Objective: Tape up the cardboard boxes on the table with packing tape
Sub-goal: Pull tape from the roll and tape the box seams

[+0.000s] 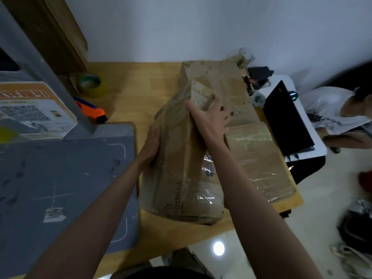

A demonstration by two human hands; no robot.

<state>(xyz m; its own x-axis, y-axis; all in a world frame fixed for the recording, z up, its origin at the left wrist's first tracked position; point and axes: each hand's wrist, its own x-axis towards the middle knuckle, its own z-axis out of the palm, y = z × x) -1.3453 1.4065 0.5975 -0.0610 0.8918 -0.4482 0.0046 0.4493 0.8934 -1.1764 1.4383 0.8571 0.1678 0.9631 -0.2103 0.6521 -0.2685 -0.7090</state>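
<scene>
I am standing at a light wooden table (130,93), with pale glossy floor (231,256) showing past its near edge. The big cardboard box (181,174) sits nearest me on the wood, tilted, its worn skin patched with shiny tape. My left hand (151,143) lies flat against the box's left side, fingers straight and pressing, curled round nothing. My right hand (209,115) reaches over the top of the box, fingers spread across the far upper end with the tips bent over a paper label there; whether they truly clamp the edge I cannot tell.

Left of the box a grey cutting mat (66,188) covers the table, with a scrap of tape or paper stuck on it. Just right of the box, touching it, lies a flatter cardboard box (259,158) wrapped in clear tape. Behind the big box stands another cardboard box (213,75), against the white wall (201,27).

Far left of the box, beyond the mat, lie an orange utility knife (92,111) and, farther back, a roll of packing tape (91,85). A printed carton (34,111) sits at the left edge. Right of the boxes a black laptop (285,121) stands open on a white side table (314,146), and a person in a white shirt (330,109) sits beyond it.
</scene>
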